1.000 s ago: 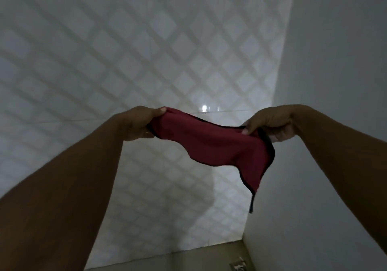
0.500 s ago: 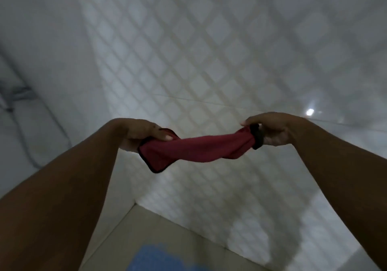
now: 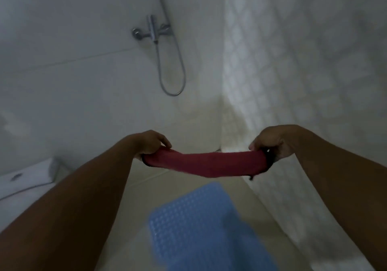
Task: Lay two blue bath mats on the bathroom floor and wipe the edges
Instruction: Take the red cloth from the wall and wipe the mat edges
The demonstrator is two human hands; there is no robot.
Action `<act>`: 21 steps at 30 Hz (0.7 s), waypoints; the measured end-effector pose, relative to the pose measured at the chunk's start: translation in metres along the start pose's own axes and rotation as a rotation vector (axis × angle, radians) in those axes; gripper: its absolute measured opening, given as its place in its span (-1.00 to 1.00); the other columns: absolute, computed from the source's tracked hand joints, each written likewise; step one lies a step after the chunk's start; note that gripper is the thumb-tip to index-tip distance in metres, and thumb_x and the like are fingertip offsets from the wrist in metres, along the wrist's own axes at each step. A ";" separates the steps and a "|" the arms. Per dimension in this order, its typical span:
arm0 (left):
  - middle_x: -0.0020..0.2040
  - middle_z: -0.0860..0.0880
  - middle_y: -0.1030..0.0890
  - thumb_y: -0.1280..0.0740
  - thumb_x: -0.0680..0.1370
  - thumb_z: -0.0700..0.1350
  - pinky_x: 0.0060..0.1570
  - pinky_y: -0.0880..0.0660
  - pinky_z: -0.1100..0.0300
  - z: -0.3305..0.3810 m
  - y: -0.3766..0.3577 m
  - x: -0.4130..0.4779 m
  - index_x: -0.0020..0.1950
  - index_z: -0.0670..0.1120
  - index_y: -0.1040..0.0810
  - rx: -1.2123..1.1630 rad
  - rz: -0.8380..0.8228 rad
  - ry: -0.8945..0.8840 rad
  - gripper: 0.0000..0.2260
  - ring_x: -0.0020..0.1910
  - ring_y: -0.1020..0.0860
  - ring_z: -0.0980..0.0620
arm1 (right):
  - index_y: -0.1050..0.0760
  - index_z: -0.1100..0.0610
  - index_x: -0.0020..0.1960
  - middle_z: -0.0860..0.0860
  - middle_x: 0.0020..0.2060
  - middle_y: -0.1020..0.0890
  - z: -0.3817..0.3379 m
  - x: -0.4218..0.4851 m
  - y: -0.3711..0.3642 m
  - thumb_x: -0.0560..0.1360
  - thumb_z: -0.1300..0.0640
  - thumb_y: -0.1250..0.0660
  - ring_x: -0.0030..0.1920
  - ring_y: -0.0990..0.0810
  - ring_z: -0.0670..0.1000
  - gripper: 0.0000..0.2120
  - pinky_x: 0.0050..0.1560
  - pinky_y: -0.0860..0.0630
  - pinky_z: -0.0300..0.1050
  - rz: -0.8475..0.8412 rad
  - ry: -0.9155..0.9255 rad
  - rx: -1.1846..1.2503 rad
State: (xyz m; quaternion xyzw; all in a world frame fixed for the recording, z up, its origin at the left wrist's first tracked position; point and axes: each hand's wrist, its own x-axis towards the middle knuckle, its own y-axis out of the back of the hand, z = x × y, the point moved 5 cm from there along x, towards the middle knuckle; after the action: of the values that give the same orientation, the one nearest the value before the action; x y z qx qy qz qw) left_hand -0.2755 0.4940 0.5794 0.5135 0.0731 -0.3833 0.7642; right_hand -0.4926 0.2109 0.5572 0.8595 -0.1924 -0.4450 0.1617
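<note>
A red cloth with a dark trim is stretched out in the air between both hands. My left hand pinches its left end and my right hand grips its right end. Below them a blue bath mat with a bumpy surface lies flat on the beige floor, running from the middle of the view to the bottom edge. Only one mat shows.
A chrome shower mixer with a looped hose is fixed to the white wall ahead. A wall of diamond-pattern tiles stands close on the right. A white fixture juts in at the left. The beige floor shows around the mat.
The view has swung left and down from the tiled wall to the shower corner and floor. The blue mat has come into sight. The cloth is pulled longer and narrower between my hands.
</note>
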 end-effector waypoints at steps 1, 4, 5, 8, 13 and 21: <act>0.17 -0.14 -0.64 -0.04 0.61 -0.36 0.04 -0.66 -0.17 -0.021 -0.001 -0.006 -0.01 0.08 -0.66 0.030 0.015 0.022 -0.52 0.03 -0.68 -0.16 | -0.57 0.29 0.04 0.23 0.07 -0.58 -0.007 0.003 -0.018 0.62 0.31 -0.25 0.06 -0.64 0.24 -0.87 0.09 -0.61 0.13 -0.012 0.027 0.001; 0.24 -0.13 -0.62 -0.26 0.65 -0.21 0.07 -0.65 -0.03 -0.072 0.002 -0.036 0.05 0.07 -0.67 0.008 0.050 0.087 -0.76 0.05 -0.66 -0.11 | -0.52 0.27 0.04 0.25 -0.03 -0.61 -0.035 0.008 -0.066 0.62 0.31 -0.21 -0.16 -0.61 0.18 -0.88 -0.10 -0.59 0.08 -0.025 0.156 0.074; 0.27 -0.10 -0.61 -0.35 0.63 -0.05 0.13 -0.61 0.01 -0.086 0.005 -0.046 0.12 0.05 -0.67 -0.008 0.066 0.083 -0.87 0.10 -0.63 -0.08 | -0.50 0.27 0.09 0.24 -0.05 -0.61 -0.044 0.007 -0.079 0.63 0.30 -0.21 -0.16 -0.61 0.18 -0.89 -0.08 -0.62 0.12 -0.025 0.192 0.134; 0.27 0.03 -0.58 -0.36 0.37 0.50 0.36 -0.46 -0.02 -0.118 0.013 -0.077 0.28 0.10 -0.64 -0.008 0.075 0.079 -0.35 0.23 -0.57 -0.03 | -0.47 0.27 0.21 0.20 -0.11 -0.60 -0.071 0.000 -0.116 0.63 0.20 -0.29 -0.24 -0.62 0.13 -0.80 -0.23 -0.67 0.09 -0.092 0.257 0.263; 0.07 0.08 -0.63 -0.58 0.15 0.40 0.17 -0.51 0.10 -0.190 0.014 -0.101 0.05 0.18 -0.67 0.084 0.053 0.123 -0.44 0.08 -0.59 0.02 | -0.58 0.26 0.18 0.14 -0.03 -0.73 -0.100 -0.026 -0.183 0.48 0.08 -0.51 -0.08 -0.71 0.06 -0.63 -0.16 -0.65 -0.08 -0.411 0.293 0.019; -0.24 -0.07 -0.61 -0.47 0.53 0.12 -0.28 -0.45 0.20 -0.280 0.024 -0.135 -0.04 -0.22 -0.71 -0.070 0.203 0.197 -0.62 -0.24 -0.54 -0.01 | -0.57 0.29 0.18 0.15 0.11 -0.65 -0.115 -0.030 -0.257 0.47 -0.10 -0.50 0.10 -0.62 0.13 -0.50 0.06 -0.61 -0.01 -0.179 0.364 -0.454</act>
State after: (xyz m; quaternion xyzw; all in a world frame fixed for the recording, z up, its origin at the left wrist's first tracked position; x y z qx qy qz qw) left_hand -0.2747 0.8033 0.5358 0.5264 0.1088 -0.2491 0.8056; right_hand -0.3655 0.4613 0.5261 0.8805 0.0207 -0.3279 0.3418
